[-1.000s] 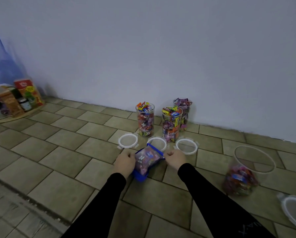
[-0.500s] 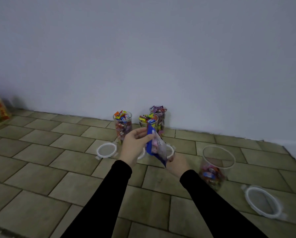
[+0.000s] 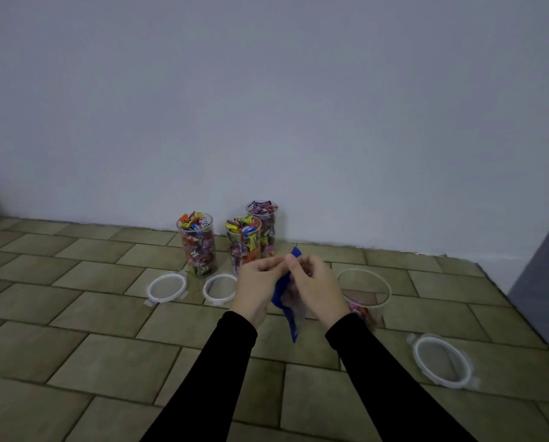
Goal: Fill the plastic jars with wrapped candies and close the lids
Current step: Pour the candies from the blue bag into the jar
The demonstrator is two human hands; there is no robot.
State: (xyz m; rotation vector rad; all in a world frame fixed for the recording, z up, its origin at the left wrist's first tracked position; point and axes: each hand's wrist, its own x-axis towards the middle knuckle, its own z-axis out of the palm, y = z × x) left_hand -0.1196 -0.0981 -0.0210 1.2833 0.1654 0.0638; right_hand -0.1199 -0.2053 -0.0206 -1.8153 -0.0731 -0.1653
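Note:
A blue candy bag hangs upright between my hands above the tiled floor. My left hand and my right hand both pinch its top edge, close together. Just right of my hands stands a wide clear jar, open, with a few wrapped candies at its bottom. Its large white lid lies on the floor further right. Three tall jars full of candies stand open by the wall. Two small white lids lie in front of them.
A pale wall runs close behind the jars. A grey panel rises at the right edge. Brown floor tiles stretch to the left and toward me.
I lifted the bag off the floor and turned it upright. My right hand rose from the bag's bottom to its top edge beside the left. The view shifted right.

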